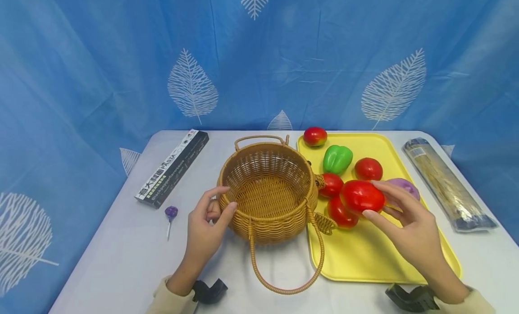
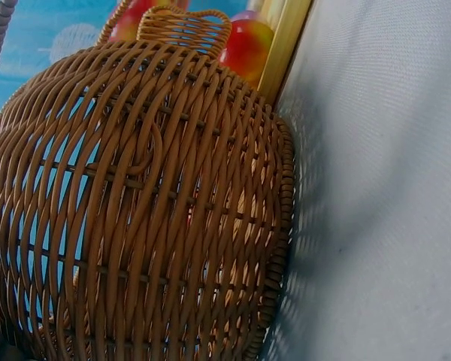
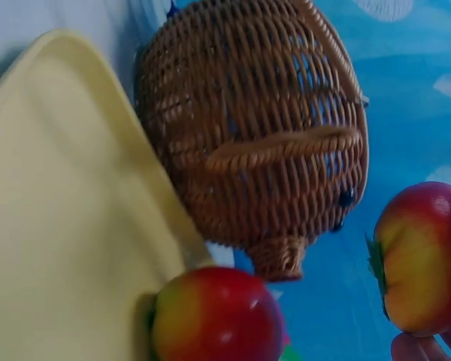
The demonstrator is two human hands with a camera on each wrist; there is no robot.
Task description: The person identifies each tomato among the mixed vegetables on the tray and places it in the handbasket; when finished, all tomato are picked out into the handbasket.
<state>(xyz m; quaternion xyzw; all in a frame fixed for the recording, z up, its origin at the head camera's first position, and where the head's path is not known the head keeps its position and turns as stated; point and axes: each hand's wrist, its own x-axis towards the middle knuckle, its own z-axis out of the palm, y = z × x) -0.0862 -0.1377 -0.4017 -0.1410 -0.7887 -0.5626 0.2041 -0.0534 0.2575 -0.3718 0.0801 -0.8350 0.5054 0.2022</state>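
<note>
My left hand grips the left rim of a brown wicker basket, its thumb and index finger at the edge. The basket stands with no contents showing, one handle hanging toward me. In the left wrist view the woven side of the basket fills most of the picture. My right hand pinches a shiny red fruit between thumb and fingers, above the yellow tray. The right wrist view shows this fruit with a yellow patch and a green leafy top, raised beside the basket.
On the tray lie a green bell pepper, several more red fruits and a purple thing. A pasta box and a purple lollipop are at the left. A clear pack of noodles lies right of the tray.
</note>
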